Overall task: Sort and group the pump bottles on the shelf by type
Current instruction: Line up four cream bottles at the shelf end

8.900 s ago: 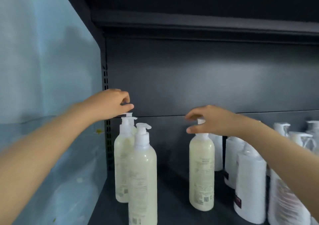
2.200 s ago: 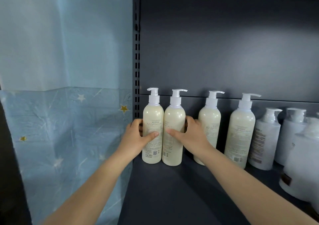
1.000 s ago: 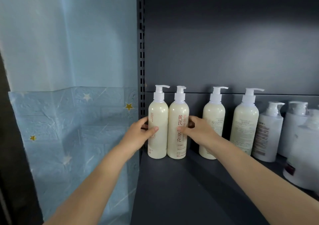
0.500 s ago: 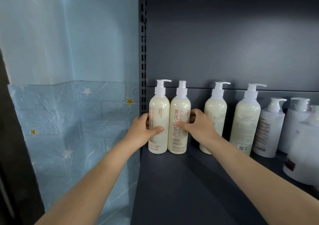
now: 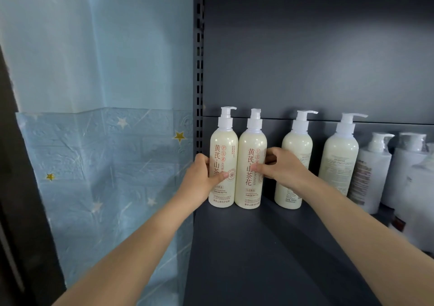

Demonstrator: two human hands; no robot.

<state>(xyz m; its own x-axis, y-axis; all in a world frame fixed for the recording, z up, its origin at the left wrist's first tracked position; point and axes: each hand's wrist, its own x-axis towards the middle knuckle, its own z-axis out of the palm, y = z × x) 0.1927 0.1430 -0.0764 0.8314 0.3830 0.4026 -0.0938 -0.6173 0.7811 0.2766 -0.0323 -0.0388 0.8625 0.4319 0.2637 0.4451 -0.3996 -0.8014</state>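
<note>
Several cream pump bottles stand upright along the back of the dark shelf [image 5: 270, 254]. My left hand [image 5: 202, 179] grips the leftmost cream bottle [image 5: 223, 148] at its left side, thumb across the label. My right hand [image 5: 279, 169] holds the second cream bottle [image 5: 251, 150] from its right side. These two touch, with their red-lettered labels facing me. A third cream bottle [image 5: 296, 148] and a fourth cream bottle [image 5: 340, 157] stand further right, back labels showing. White pump bottles [image 5: 373, 172] follow at the right edge.
A perforated shelf upright [image 5: 199, 71] runs just left of the leftmost bottle. A blue star-patterned wall [image 5: 105, 164] lies beyond it. The dark back panel [image 5: 305, 47] rises behind the bottles. More white bottles [image 5: 413, 188] crowd the right end.
The two left bottles have been turned, so their red front labels now face me more fully. Both hands stay on them, and the bottles remain in place.
</note>
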